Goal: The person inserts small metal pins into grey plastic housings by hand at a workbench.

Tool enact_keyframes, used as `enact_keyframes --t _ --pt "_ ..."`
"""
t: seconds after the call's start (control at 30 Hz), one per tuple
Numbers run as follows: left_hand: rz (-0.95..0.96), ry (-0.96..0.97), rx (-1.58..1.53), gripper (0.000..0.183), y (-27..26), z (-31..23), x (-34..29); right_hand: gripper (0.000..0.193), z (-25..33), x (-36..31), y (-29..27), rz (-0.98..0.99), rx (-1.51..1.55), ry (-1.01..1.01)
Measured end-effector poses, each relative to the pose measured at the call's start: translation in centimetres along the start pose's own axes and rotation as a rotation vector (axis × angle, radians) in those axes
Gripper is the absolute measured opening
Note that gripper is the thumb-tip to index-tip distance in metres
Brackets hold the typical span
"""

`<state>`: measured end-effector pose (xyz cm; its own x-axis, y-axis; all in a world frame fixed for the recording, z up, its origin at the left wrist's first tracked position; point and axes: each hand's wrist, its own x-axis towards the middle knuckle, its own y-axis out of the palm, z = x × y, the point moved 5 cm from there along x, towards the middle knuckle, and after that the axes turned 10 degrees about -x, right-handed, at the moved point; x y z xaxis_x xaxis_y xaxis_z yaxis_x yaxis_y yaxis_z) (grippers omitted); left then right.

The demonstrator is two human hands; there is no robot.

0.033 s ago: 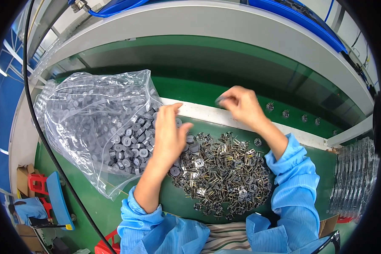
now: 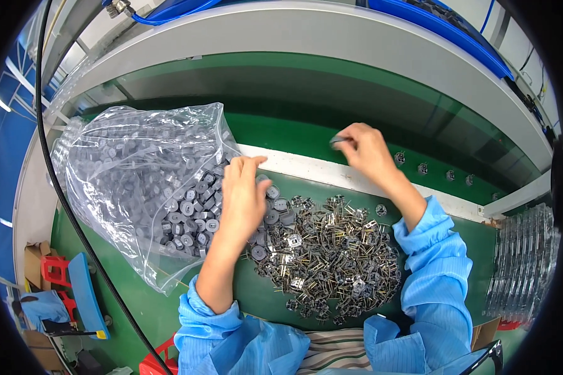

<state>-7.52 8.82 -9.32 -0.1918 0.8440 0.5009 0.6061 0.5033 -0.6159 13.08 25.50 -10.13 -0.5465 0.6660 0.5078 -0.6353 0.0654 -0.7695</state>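
Observation:
Over the mouth of a clear plastic bag [image 2: 150, 125], my left hand [image 2: 241, 197] hovers with thumb and index finger apart and nothing visible between them. Grey round plastic parts [image 2: 191, 206] fill the bag and spill out beneath that hand. Beyond the white rail, my right hand [image 2: 366, 153] pinches a small dark grey part [image 2: 339, 140], smeared by motion; its exact kind is unclear. Between my forearms lies a heap of small metal components with pins [image 2: 338, 262]. One similar piece [image 2: 381, 210] sits apart beside the heap, near my right wrist.
A white rail [image 2: 306, 169] crosses behind the heap, edging a green belt-like strip. Several finished-looking metal pieces [image 2: 423, 169] stand in a row there. Stacked clear plastic trays [image 2: 522, 262] are at right. A black cable [image 2: 75, 231] hangs at left; a blue bin [image 2: 444, 31] is above.
My right hand has shifted a little to the right and away from me, with the grey part still pinched. My left hand has drawn slightly left and nearer to me.

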Motion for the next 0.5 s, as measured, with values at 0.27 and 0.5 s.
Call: enact_keyframes --t 0.27,0.5 --pt "0.214 0.041 0.284 0.038 0.4 2.2 -1.1 0.019 -0.7 0.1 -0.4 -0.186 -0.774 -0.087" --pt "0.261 -0.021 0.293 0.027 1.1 2.8 -1.1 0.022 7.0 -3.6 4.8 0.426 0.332 -0.347"
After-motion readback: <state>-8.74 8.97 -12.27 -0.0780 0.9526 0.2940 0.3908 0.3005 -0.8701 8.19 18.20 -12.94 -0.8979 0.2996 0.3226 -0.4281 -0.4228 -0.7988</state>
